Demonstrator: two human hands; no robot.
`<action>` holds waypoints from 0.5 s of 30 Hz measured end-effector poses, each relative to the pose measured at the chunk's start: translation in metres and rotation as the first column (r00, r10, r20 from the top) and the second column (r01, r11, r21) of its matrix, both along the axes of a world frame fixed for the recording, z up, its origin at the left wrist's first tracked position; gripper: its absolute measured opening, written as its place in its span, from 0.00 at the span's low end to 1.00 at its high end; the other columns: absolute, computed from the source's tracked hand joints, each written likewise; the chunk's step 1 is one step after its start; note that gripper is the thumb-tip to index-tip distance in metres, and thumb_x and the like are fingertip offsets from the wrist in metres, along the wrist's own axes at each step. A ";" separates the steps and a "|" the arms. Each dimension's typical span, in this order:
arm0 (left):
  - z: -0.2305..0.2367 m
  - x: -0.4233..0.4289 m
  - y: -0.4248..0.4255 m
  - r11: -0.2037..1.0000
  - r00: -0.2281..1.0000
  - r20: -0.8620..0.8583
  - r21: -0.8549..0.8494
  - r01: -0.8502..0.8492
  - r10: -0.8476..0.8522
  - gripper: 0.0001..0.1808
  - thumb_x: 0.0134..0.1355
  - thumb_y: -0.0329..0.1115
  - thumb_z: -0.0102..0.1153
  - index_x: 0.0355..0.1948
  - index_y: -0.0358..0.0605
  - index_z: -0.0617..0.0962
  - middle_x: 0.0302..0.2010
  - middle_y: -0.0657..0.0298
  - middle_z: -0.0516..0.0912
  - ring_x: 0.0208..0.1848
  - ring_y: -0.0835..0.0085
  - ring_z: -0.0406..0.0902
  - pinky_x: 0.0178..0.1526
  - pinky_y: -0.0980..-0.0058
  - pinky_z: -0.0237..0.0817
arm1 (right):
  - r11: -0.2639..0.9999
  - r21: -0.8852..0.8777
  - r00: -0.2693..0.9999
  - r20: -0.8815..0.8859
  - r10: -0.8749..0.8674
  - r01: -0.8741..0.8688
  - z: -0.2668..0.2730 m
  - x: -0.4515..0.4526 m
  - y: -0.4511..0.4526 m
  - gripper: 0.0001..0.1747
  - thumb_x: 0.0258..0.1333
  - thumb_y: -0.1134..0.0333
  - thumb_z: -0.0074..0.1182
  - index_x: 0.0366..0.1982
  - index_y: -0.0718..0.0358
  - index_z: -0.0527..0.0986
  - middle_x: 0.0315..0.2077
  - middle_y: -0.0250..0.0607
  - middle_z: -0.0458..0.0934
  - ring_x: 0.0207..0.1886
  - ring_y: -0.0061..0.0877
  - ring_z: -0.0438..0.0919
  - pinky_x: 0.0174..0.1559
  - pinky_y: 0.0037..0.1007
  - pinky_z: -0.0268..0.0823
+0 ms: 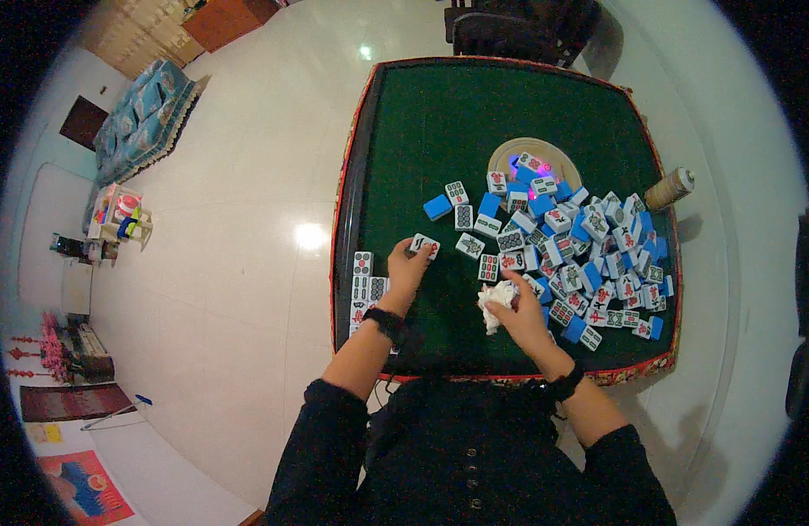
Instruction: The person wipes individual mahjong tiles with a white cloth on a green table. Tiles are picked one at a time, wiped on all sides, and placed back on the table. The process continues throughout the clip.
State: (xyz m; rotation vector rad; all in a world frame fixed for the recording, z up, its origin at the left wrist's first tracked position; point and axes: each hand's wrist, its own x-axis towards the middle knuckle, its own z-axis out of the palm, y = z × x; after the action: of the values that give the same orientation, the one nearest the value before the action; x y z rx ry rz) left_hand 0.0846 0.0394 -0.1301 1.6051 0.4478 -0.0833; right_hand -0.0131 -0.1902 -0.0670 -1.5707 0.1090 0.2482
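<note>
My left hand (408, 269) grips a mahjong tile (425, 246) by its edges, face up, over the left part of the green table. My right hand (526, 315) holds a crumpled white tissue or cloth (497, 304), close to the loose tiles. A large heap of mahjong tiles (595, 263), white with blue backs, spreads over the right side of the table, some face up and some back up. Near my left wrist, at the table's left edge, several face-up tiles (362, 263) lie in touching rows, partly hidden by my hand and forearm.
A mahjong table (483, 98) with green felt stands before me. Tiles partly cover its round, lit centre plate (562, 154). A cylindrical object (670, 189) is at the right edge. Dark chairs (496, 33) stand beyond; a blue sofa (141, 118) is far left.
</note>
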 end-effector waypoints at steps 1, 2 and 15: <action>-0.007 0.010 -0.002 0.997 1.000 0.022 0.071 0.014 -0.015 0.24 0.55 0.38 0.66 0.48 0.33 0.75 0.31 0.61 0.83 0.26 0.80 0.77 0.27 0.83 0.66 | 0.996 -0.080 0.999 0.016 0.042 -0.041 0.000 -0.001 -0.005 0.28 0.55 0.76 0.57 0.59 0.62 0.66 0.42 0.40 0.77 0.40 0.22 0.78 0.42 0.25 0.71; -0.011 0.019 -0.005 0.991 0.999 0.012 0.126 0.032 -0.034 0.26 0.54 0.39 0.67 0.48 0.32 0.75 0.31 0.61 0.83 0.26 0.80 0.77 0.27 0.82 0.66 | 0.995 -0.085 0.999 -0.017 0.043 -0.044 0.002 -0.001 -0.009 0.27 0.54 0.75 0.59 0.56 0.63 0.68 0.41 0.38 0.78 0.42 0.21 0.77 0.44 0.24 0.70; 0.066 -0.005 0.095 0.417 0.933 0.124 0.908 0.031 -0.339 0.17 0.53 0.37 0.64 0.41 0.39 0.77 0.43 0.51 0.77 0.45 0.53 0.73 0.46 0.60 0.67 | 0.756 0.622 0.909 -0.407 0.092 0.202 0.014 0.004 -0.006 0.24 0.62 0.72 0.46 0.60 0.66 0.62 0.51 0.48 0.72 0.50 0.35 0.75 0.51 0.33 0.70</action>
State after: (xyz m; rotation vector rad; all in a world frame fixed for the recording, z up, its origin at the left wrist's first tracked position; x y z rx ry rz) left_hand 0.0795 0.1346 -0.0642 2.7125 0.0191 0.2880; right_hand -0.0087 -0.1966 -0.0529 -0.7832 0.3647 0.5150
